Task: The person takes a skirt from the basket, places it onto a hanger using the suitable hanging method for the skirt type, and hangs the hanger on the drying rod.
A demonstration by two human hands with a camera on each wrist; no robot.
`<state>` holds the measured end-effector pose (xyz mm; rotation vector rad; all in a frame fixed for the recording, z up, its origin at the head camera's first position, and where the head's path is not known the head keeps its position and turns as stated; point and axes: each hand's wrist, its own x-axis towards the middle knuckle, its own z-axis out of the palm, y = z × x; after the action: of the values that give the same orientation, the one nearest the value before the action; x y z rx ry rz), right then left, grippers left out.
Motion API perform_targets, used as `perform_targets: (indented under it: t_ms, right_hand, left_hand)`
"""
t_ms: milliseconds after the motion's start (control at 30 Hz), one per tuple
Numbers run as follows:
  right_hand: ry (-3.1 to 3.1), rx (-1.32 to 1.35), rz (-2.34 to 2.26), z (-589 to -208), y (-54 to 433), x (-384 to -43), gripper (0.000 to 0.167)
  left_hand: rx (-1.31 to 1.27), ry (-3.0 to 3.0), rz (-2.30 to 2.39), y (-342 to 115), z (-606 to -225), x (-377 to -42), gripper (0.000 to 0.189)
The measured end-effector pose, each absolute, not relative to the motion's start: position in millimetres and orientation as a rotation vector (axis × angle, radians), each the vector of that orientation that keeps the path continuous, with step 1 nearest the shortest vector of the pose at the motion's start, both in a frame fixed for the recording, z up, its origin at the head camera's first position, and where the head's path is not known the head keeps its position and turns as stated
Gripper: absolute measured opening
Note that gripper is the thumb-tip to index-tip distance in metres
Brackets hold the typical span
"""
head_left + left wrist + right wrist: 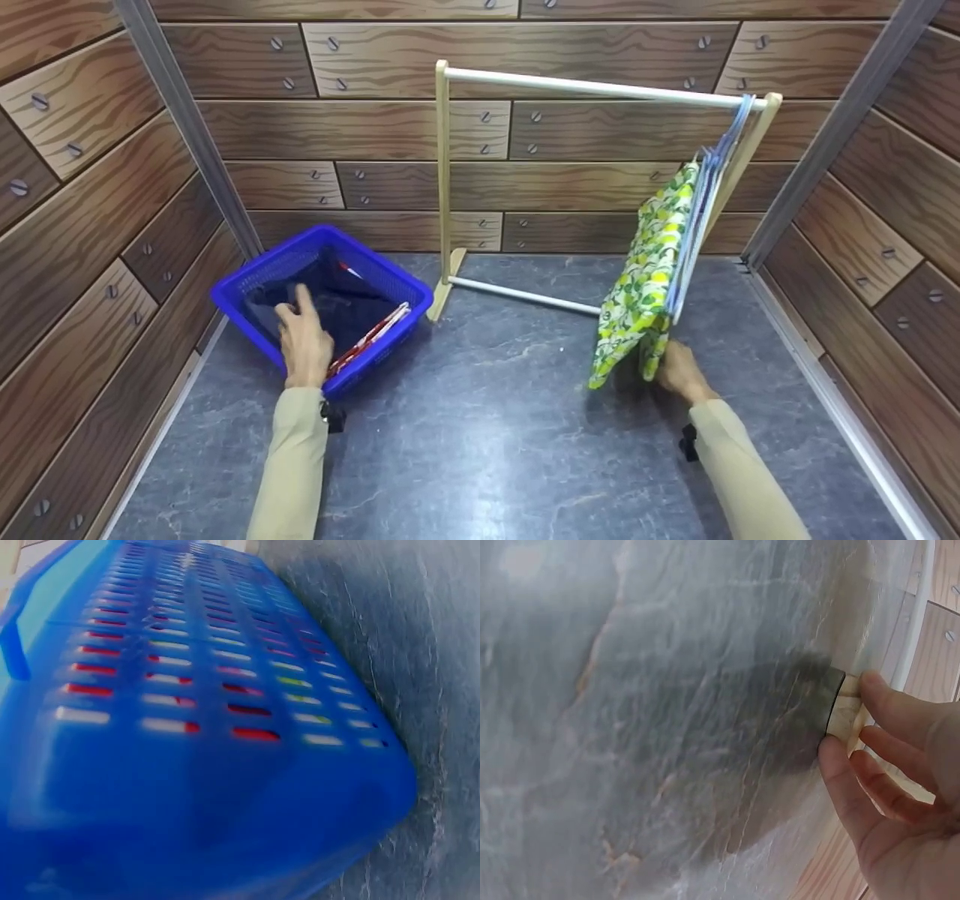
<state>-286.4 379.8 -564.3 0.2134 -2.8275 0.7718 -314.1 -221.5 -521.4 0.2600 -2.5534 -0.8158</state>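
My left hand [305,341] reaches over the blue plastic basket [378,258], fingers stretched out and holding nothing. Inside lie dark cloth [345,304] and red-and-white hangers [373,334]. The left wrist view is filled by the basket's slotted outer side [187,787], and the hand is out of sight there. My right hand [684,371] is low behind a yellow-green lemon-print cloth [651,262] on the clothes rack [570,84]. In the right wrist view, its thumb and fingers pinch the wooden foot [845,714] of the rack.
Blue and white hangers [712,172] bunch at the right end of the rack's top bar, beside its right post. A lower bar [525,294] runs near the grey marbled floor [480,435]. Wood-patterned walls [360,127] enclose three sides.
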Motion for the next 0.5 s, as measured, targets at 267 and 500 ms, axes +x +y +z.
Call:
perform_targets:
  t_ms: [267, 500]
  right_hand:
    - [-2.807, 0.191, 0.758, -566.4, 382.2, -290.1, 0.008]
    - [-2.797, 0.185, 0.765, -569.6, 383.7, -288.0, 0.008]
  left_hand:
    - [0.375, -2.544, -1.045, -220.2, -514.1, -314.7, 0.068]
    - [0.33, -2.728, -1.043, -213.4, -515.8, -307.6, 0.066]
